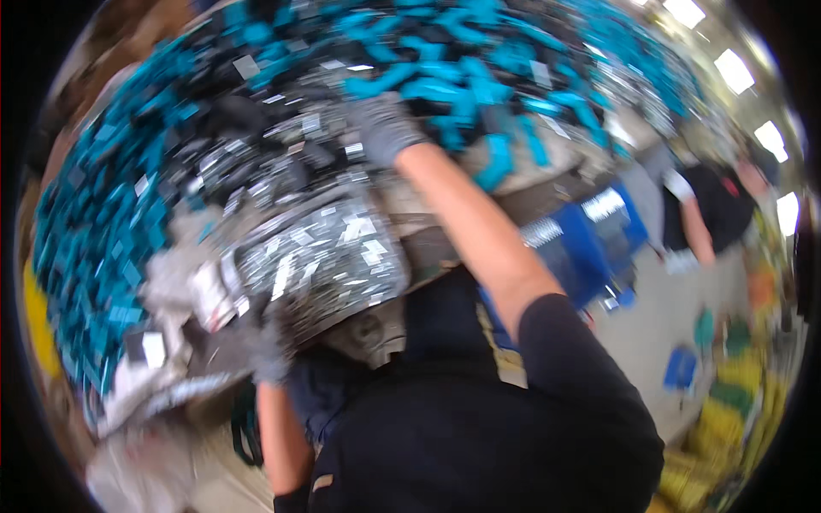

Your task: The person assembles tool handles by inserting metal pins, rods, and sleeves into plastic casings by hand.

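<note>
My right hand point(383, 128), in a grey glove, reaches far out over the table to where a heap of teal pieces point(445, 90) meets dark and silvery ones. Its fingertips are close to a teal piece; blur hides whether they hold anything. Nearer to me lies a shallow tray or bag point(395, 272) filled with small shiny silvery pieces point(321, 256). My left hand point(272, 346), gloved in grey too, is at the near left corner of that container. Its fingers are smeared by motion, so I cannot make out their grip.
More teal pieces point(94, 256) are heaped along the left side. Crumpled pale cloth or plastic point(175, 282) lies left of the shiny pieces. Blue bins point(586, 244) stand at the table's right edge. Beyond them is another person point(710, 209) in dark clothing. Yellow sacks point(727, 419) are at the far right.
</note>
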Motion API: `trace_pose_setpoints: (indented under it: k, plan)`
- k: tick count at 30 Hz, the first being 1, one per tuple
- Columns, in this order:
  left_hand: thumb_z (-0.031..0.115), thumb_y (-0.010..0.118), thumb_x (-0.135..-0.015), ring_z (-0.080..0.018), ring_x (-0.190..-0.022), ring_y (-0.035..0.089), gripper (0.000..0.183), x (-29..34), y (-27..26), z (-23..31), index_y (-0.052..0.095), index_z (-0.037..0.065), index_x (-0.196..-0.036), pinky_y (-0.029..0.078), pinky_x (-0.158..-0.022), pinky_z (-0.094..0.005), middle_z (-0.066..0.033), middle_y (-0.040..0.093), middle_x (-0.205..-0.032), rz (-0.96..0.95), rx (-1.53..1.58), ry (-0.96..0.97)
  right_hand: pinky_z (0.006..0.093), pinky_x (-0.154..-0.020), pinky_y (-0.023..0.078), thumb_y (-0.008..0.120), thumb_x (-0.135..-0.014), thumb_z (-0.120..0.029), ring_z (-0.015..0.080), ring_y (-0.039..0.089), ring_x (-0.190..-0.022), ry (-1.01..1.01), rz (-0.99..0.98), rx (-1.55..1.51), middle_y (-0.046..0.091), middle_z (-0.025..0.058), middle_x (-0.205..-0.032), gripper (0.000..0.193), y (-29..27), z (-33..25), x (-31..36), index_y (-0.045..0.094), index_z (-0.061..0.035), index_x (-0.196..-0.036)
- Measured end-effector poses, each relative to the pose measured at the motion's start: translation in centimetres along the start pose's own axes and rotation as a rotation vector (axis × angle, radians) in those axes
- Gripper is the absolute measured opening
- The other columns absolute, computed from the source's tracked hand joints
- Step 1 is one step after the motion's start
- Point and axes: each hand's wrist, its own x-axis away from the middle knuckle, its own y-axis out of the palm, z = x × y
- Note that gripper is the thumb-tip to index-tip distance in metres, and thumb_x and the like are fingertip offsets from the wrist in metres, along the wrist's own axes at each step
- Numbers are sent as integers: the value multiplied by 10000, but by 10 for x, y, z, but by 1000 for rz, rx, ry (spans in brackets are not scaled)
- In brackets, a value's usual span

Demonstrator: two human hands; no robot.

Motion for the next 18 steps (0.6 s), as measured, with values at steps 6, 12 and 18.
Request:
trace_pose_setpoints:
  k: [6, 12, 18]
  plan:
    - [348, 643, -866, -35, -424, 422, 360, 1, 3, 26, 642, 23, -1020, 281, -375, -176, 16, 559, -632, -234, 166, -172, 452, -1005, 340, 630, -825, -378, 293, 536, -1133, 185, 717, -371, 595, 107, -1172, 457, -69, -27, 136, 561, -77, -1162]
    - [341, 680, -841, -44, -551, 494, 318, -11, 11, 1, 632, 69, -998, 344, -437, -163, 9, 592, -763, -267, 175, -92, 393, -850, 439, 582, -869, -275, 306, 554, -917, 816, 841, 149, 569, 156, -1020, 354, -12, 59, 328, 527, -18, -1106]
    - [309, 695, -823, -40, -678, 559, 388, -9, 24, 10, 620, 55, -1107, 425, -489, -164, -57, 641, -985, -203, 175, -146, 329, -752, 490, 647, -831, -218, 192, 620, -803, 1879, 774, -550, 679, 126, -916, 284, 124, 146, 539, 639, 16, -991]
